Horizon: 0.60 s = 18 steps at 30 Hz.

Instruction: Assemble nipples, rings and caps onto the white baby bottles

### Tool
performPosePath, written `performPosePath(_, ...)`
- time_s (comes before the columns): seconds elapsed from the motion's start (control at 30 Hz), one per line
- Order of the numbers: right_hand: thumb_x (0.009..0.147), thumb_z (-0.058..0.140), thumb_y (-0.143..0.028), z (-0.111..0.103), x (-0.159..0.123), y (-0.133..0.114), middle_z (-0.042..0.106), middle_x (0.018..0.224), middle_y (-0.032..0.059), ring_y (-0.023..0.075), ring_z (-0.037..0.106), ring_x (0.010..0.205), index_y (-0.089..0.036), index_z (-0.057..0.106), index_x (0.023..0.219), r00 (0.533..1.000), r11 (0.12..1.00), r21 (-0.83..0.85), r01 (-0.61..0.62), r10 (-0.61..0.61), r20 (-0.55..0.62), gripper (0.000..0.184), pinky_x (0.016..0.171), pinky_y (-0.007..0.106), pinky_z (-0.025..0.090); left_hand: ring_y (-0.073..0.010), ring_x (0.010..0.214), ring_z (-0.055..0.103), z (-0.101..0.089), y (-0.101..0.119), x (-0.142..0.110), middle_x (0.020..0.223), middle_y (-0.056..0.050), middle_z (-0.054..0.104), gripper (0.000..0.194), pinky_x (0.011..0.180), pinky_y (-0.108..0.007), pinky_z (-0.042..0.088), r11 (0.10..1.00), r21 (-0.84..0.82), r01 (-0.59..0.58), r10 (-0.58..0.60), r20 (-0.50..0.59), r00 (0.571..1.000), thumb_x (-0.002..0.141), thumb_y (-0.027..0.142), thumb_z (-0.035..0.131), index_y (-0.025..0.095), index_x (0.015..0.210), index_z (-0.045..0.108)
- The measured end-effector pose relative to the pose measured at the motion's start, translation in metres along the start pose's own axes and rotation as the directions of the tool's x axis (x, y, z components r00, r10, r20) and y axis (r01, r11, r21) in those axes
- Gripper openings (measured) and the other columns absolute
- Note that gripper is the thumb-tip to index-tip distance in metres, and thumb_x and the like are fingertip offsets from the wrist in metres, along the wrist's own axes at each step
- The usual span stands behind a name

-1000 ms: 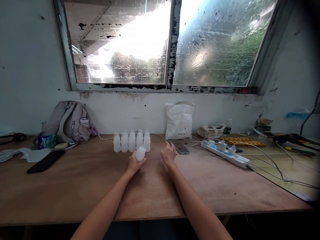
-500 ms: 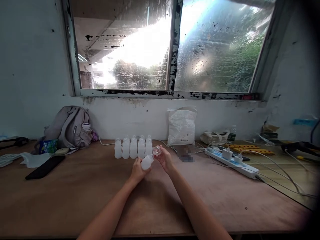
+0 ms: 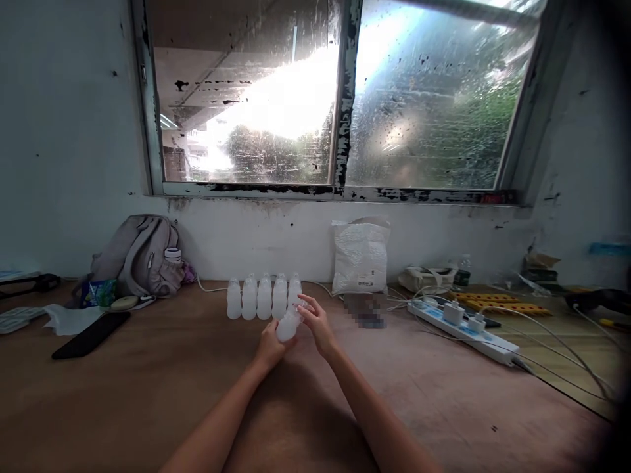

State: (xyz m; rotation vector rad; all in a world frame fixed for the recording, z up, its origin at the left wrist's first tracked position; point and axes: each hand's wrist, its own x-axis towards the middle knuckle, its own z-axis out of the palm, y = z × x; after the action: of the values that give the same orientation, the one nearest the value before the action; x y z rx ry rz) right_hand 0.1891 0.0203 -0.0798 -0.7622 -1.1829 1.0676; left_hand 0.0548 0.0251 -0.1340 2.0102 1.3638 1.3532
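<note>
My left hand (image 3: 273, 344) is closed around a small frosted white bottle (image 3: 286, 326), tilted with its neck toward the upper right. At that neck, the fingers of my right hand (image 3: 314, 320) pinch a clear cap (image 3: 300, 305), which sits on or against the bottle's mouth; the fingers partly cover it. Just behind my hands, several matching white bottles (image 3: 249, 300) with clear tops stand upright in close rows on the brown table (image 3: 172, 401).
A white plastic mailer bag (image 3: 361, 257) leans on the wall behind. To the right lies a white power strip (image 3: 463, 332) with plugs and cables. On the left are a grey backpack (image 3: 142, 253) and a black phone-like slab (image 3: 91, 335).
My right hand has brought the clear cap from beside the bottle down onto its neck. My left hand still holds the bottle. The view has tilted slightly upward.
</note>
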Motion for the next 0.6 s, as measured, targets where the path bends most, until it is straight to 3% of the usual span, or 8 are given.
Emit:
performPosePath(0.13,0.064,0.065,-0.036,-0.002,0.000,-0.002,0.065,0.088,0.0057,0.0185,0.058,0.081,-0.019,0.060,0.102,0.999,1.000,0.014,-0.026,0.026,0.025,0.043,0.067,0.026,0.043,-0.0146,0.063,0.052,0.000,0.003,-0.001,0.071,-0.001,0.057,0.025,0.055,-0.022,0.036,0.998,-0.055,0.017,-0.016,0.018,1.000,0.062,0.032,0.064,0.017,0.077,0.050)
performPosePath(0.43,0.062,0.067,-0.043,-0.002,0.012,0.019,0.061,0.070,0.0011,0.0145,0.056,0.064,-0.017,0.057,0.100,0.999,0.998,-0.026,-0.048,0.048,-0.017,0.047,0.057,0.025,0.045,-0.0178,0.067,0.054,-0.004,0.006,0.002,0.072,-0.003,0.060,0.030,0.057,-0.024,0.039,0.966,-0.211,0.148,-0.124,0.123,0.985,0.059,0.034,0.067,0.014,0.078,0.055)
performPosePath(0.6,0.065,0.063,-0.047,-0.015,0.032,0.038,0.056,0.062,-0.0023,0.0105,0.052,0.053,-0.016,0.052,0.078,0.993,0.981,-0.153,-0.117,0.121,0.017,0.035,0.046,0.020,0.043,-0.0195,0.083,0.057,-0.011,-0.001,0.005,0.090,-0.006,0.061,0.037,0.067,-0.025,0.044,0.876,-0.420,0.237,-0.140,0.248,0.958,0.069,0.034,0.061,0.015,0.099,0.049)
